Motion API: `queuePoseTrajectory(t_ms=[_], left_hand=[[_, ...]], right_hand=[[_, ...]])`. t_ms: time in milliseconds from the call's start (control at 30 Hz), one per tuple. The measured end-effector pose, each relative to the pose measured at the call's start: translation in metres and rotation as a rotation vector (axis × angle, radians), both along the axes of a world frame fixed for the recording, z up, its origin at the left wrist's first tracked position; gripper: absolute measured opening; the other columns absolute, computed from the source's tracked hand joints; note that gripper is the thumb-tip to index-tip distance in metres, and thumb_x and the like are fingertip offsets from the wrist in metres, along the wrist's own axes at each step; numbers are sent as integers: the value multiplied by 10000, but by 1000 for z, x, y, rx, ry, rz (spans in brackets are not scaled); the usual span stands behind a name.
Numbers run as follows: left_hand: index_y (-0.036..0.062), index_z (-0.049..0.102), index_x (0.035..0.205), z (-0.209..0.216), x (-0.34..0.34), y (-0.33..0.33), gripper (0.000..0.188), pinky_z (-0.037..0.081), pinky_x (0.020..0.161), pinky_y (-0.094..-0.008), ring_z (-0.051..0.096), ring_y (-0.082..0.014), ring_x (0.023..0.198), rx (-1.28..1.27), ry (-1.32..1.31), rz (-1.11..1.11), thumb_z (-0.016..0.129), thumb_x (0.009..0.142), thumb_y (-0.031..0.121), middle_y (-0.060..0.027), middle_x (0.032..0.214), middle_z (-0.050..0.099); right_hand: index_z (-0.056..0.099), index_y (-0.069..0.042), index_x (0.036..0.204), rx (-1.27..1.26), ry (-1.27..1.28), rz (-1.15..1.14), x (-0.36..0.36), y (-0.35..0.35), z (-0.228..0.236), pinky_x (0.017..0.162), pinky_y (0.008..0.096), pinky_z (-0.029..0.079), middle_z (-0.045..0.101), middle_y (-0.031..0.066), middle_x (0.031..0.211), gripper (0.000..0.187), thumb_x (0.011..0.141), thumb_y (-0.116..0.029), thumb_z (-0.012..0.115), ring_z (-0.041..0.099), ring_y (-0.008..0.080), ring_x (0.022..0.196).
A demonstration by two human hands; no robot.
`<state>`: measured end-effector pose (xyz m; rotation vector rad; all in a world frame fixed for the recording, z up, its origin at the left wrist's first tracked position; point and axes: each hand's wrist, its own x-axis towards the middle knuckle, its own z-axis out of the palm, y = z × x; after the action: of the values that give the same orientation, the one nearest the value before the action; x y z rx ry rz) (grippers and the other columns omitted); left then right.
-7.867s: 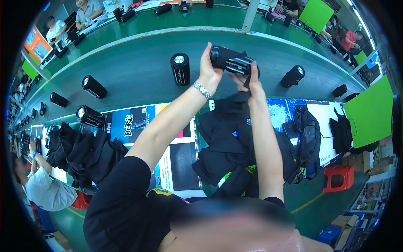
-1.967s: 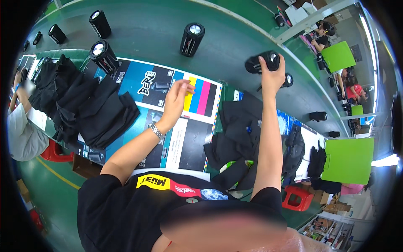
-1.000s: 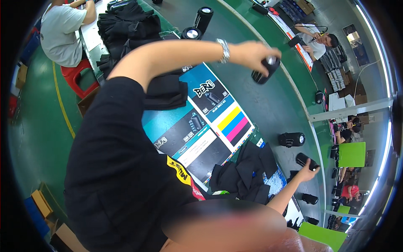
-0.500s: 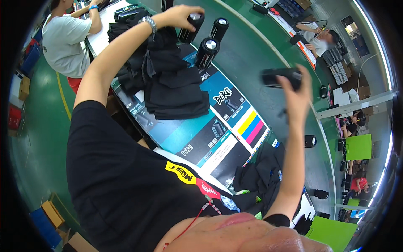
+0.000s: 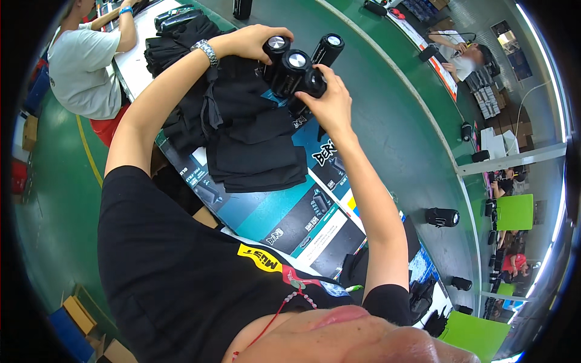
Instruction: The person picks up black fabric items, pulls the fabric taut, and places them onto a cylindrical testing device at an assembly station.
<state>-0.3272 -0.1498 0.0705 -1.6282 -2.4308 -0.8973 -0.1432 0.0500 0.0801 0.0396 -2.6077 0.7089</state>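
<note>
Black cylindrical speakers with silver round ends stand in a cluster near the table's far edge. My left hand, with a metal band at its wrist, curls around a left-hand speaker. My right hand grips another black speaker by its end, close against the cluster. Between the two hands is a speaker, touching or nearly touching its neighbours. Just behind them stands one more speaker. A stack of folded black fabric pouches lies nearer my body.
Printed sheets cover the table. More black fabric is piled at the left. A person stands at the far left. Further speakers stand on the green floor or surface beyond, including one speaker at the right. Black fabric lies near my right elbow.
My right hand has swung left with its speaker and brought it against the cluster. My left hand stays on its speaker, which now sits closer to the others.
</note>
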Motion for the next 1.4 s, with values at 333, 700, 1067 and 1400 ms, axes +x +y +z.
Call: queuePoseTrajectory(t_ms=[333,700,1067,1400], left_hand=[[183,230,1485,10,-4,-28,921,437,983,-385,466,-372,1226,-156,66,140,751,726,154,-226,1408,368],[-13,599,1130,-16,250,86,249,488,818,-282,598,-142,946,259,-805,-125,567,930,132,-67,1027,623],[-44,622,1042,-95,298,150,330,459,681,-195,554,-37,795,556,-1320,76,470,1008,248,-24,904,648],[-30,588,1123,-68,272,133,242,493,886,-279,632,-152,973,873,-1640,-50,559,950,137,-94,1065,652]], right_hand=[[396,5,1375,-86,35,-25,6,4,-4,980,409,444,497,234,1330,967,610,-359,862,530,358,1194],[593,-43,919,-1775,201,-283,167,68,-38,507,229,382,658,111,930,398,869,-433,655,615,140,762],[628,3,1037,-1668,264,-265,201,62,-106,834,255,457,648,40,976,190,919,-142,597,599,119,909],[548,-3,1026,-1727,385,-386,220,108,-102,579,258,441,573,70,892,243,869,-27,365,567,157,722]])
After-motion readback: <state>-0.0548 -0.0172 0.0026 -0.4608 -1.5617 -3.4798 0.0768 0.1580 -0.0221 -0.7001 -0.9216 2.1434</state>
